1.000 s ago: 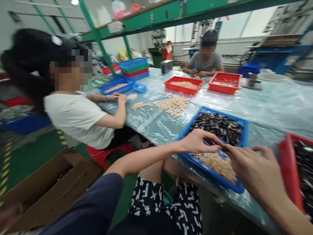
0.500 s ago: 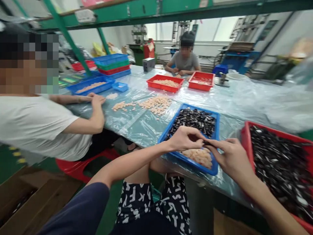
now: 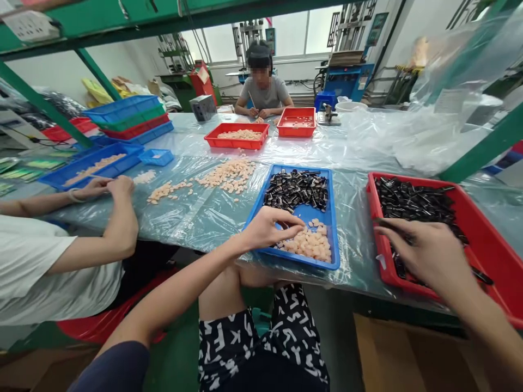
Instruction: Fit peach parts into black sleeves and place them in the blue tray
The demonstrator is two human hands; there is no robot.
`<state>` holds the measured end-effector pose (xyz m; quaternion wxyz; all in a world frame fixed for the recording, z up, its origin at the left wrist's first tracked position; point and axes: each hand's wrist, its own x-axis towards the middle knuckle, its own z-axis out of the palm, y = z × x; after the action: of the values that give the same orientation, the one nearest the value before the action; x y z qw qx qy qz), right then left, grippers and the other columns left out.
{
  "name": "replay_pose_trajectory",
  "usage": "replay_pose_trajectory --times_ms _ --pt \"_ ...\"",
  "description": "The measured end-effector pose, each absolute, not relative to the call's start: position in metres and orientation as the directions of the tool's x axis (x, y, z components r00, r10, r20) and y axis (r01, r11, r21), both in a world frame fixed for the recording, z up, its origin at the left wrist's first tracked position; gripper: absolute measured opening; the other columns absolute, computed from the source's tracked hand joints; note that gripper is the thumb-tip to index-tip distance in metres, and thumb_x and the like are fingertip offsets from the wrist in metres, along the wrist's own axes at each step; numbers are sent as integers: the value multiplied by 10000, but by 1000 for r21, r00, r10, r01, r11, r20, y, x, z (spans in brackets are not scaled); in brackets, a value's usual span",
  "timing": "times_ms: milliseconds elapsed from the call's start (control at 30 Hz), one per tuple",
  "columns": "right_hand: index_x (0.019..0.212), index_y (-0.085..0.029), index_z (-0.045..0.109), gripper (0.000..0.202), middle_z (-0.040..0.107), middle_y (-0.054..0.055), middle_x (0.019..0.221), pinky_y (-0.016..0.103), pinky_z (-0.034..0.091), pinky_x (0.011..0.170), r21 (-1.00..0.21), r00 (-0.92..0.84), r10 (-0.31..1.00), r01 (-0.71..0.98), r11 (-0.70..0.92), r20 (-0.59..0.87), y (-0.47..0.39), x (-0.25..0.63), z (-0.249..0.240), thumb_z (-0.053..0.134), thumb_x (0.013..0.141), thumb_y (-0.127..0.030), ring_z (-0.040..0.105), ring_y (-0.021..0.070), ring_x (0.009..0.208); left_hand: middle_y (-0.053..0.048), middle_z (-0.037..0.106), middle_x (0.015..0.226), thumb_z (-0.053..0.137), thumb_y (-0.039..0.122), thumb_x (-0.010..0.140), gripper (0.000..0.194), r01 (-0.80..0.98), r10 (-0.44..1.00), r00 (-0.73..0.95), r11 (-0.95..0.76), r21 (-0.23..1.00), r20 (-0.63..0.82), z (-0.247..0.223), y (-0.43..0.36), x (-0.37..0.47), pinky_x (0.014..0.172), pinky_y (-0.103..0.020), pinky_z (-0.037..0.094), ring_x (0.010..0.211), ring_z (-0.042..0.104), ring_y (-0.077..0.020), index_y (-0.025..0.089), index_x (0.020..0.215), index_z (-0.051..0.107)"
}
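Observation:
My left hand [image 3: 267, 228] hovers over the near end of a blue tray [image 3: 254, 211], fingertips pinched together just left of a heap of pale orange pieces [image 3: 309, 244]. Whether it holds one is hidden. Small black parts [image 3: 296, 188] fill the tray's far half. My right hand [image 3: 425, 253] is over the near left corner of a red tray [image 3: 490, 239] full of black parts [image 3: 412, 198], its thumb and forefinger closed on a thin black part.
A co-worker's hands [image 3: 102, 188] rest on the plastic-covered table at left, near loose pale pieces [image 3: 229, 174]. Another person [image 3: 263, 90] sits at the far end behind two red trays [image 3: 237, 136]. Stacked trays [image 3: 126, 114] stand far left; a green post [image 3: 482, 152] rises at right.
My hands, joined over the blue tray on a small black part, have separated. The right hand moved right to the red tray; the view swung right.

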<state>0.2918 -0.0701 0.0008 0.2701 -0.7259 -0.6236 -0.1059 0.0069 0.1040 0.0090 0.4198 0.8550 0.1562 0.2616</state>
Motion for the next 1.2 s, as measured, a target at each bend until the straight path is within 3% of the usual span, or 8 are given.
replay_pose_trajectory --times_ms 100,200,300,433,567,733,900,1200 --pt "1018 -220 756 730 658 158 621 424 380 511 -124 303 857 953 -276 416 -88 339 -10 354 855 -807 625 351 610 -83 725 1155 614 315 889 290 214 315 943 -823 526 110 12 122 -5 848 -297 538 1002 692 -212 191 1126 727" --pt "1123 -178 697 860 663 175 702 427 367 499 -58 356 832 928 -368 425 -96 347 -12 268 820 -858 609 438 721 -72 755 1022 615 346 881 243 398 367 917 -870 292 -156 12 131 -10 747 -280 507 888 701 -214 194 1005 758" --pt "1100 -169 689 791 690 163 789 426 398 536 -121 330 842 944 -308 428 -90 320 0 290 858 -807 611 406 754 -69 753 865 677 365 811 192 455 396 859 -881 130 -323 10 130 -4 629 -267 451 769 687 -219 198 856 759" --pt "999 -197 718 571 688 92 778 381 459 618 -291 207 874 953 -80 439 -68 268 18 408 913 -669 629 280 708 -88 735 841 674 219 731 113 419 382 856 -907 33 -349 3 131 6 601 -275 421 760 677 -235 182 821 731" --pt "996 -229 714 356 704 47 824 345 481 703 -410 71 894 903 131 442 -46 224 24 481 955 -494 643 217 738 -46 722 808 671 205 728 138 452 393 881 -866 217 -265 3 133 1 635 -270 459 732 666 -204 187 861 700" --pt "1137 -201 677 319 731 62 911 335 478 741 -489 4 932 852 187 362 -17 182 13 561 944 -427 665 231 832 -70 734 1002 616 343 882 286 207 598 776 -541 815 200 11 110 -8 720 -249 552 866 688 -169 163 1093 684" --pt "1042 -219 696 244 740 9 814 256 420 612 -632 -75 972 748 203 223 2 160 3 479 1000 -321 660 173 685 -80 746 980 680 323 849 232 41 682 672 -422 906 288 14 87 -12 734 -246 585 847 697 -170 144 985 736" --pt "1019 -139 690 195 710 70 821 298 333 622 78 -271 901 962 260 340 0 168 4 517 930 -122 623 202 728 -68 771 967 642 257 851 245 127 601 758 -519 845 255 14 92 -22 670 -219 568 800 706 -158 164 1043 763"
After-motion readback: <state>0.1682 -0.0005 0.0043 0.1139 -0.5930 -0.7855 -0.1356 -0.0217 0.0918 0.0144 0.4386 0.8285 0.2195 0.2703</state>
